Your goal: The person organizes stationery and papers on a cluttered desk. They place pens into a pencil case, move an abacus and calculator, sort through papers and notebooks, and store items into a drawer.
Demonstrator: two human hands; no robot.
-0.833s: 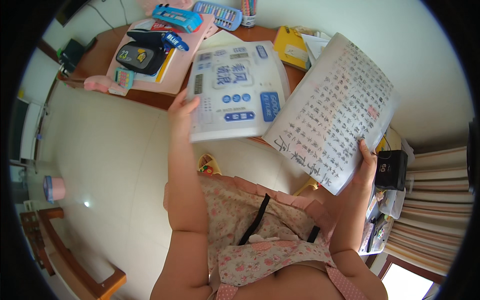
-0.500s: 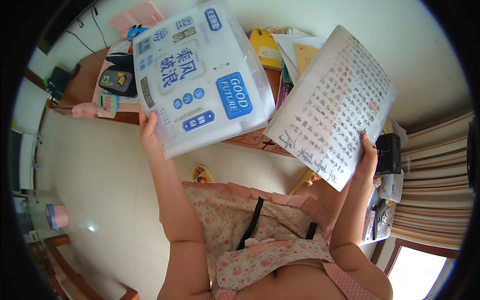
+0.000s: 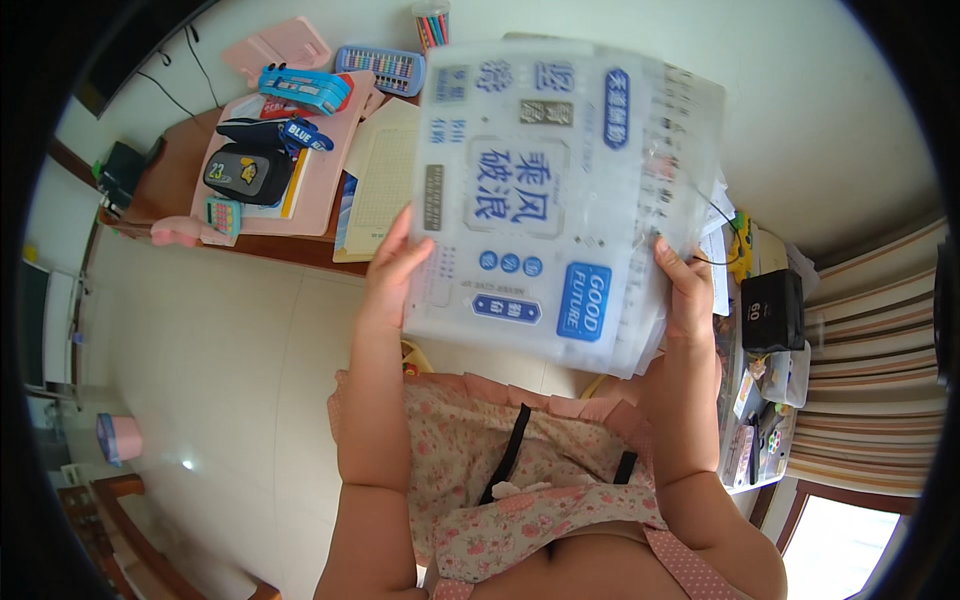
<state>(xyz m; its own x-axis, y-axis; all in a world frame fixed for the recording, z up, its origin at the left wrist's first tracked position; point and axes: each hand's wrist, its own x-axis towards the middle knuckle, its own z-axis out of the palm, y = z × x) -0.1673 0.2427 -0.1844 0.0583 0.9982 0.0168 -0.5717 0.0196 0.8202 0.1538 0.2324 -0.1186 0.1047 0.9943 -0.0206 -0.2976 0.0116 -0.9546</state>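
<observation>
A translucent plastic document folder [image 3: 520, 235] printed with blue badges and lettering is held up in front of me, above my lap. My left hand [image 3: 392, 275] grips its left edge, thumb on the front. Behind it and sticking out to the right is a second pale folder [image 3: 692, 120] covered in rows of dark brush-style writing. My right hand [image 3: 686, 290] is closed on the right side of the overlapped folders, with its thumb in front and its other fingers mostly hidden. The front folder covers most of the second one.
On the desk [image 3: 160, 190] to the left lie a black pencil case [image 3: 248, 175], a blue case [image 3: 310, 90], a small calculator [image 3: 222, 215] and a grid-paper pad [image 3: 385, 190]. A cup of pens [image 3: 432, 30] stands behind. At right are a black bag [image 3: 772, 310] and a striped curtain [image 3: 870, 360].
The two folders were held apart; now they overlap, the blue-printed one in front. My left hand has moved right with its folder, my right hand slightly left. The left part of the desk is uncovered.
</observation>
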